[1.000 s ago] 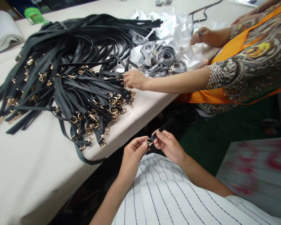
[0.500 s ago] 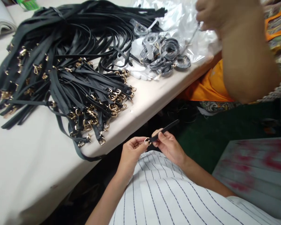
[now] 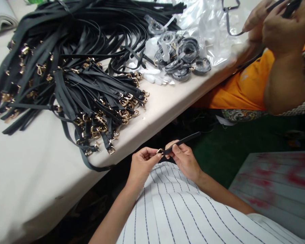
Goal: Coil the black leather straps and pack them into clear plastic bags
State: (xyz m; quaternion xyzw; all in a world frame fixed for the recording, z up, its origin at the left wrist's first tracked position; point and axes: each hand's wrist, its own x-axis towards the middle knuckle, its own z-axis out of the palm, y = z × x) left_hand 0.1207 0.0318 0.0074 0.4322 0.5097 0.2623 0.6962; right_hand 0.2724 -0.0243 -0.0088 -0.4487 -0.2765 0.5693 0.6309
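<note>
My left hand (image 3: 144,164) pinches a gold buckle (image 3: 160,152) between thumb and fingers. From the buckle a short black strap (image 3: 186,138) runs into my right hand (image 3: 185,159), which is closed on it with the thumb on top. The strap's free end points up and to the right past my fingers. Both hands are just above my striped white clothing, off the table's front edge. A big pile of black straps (image 3: 99,84) with gold buckles lies on the table beyond my left hand.
Coiled black straps in clear wrapping (image 3: 188,51) lie on the white table (image 3: 132,149) beside clear plastic bags (image 3: 205,30). A co-worker's hands (image 3: 282,34) hold a dark strap at the upper right. A red-marked pale surface (image 3: 274,183) is at lower right.
The co-worker's hands have moved right and lower, and the second hand now shows. The view has shifted slightly. My hands keep nearly the same hold on the strap and buckle.
</note>
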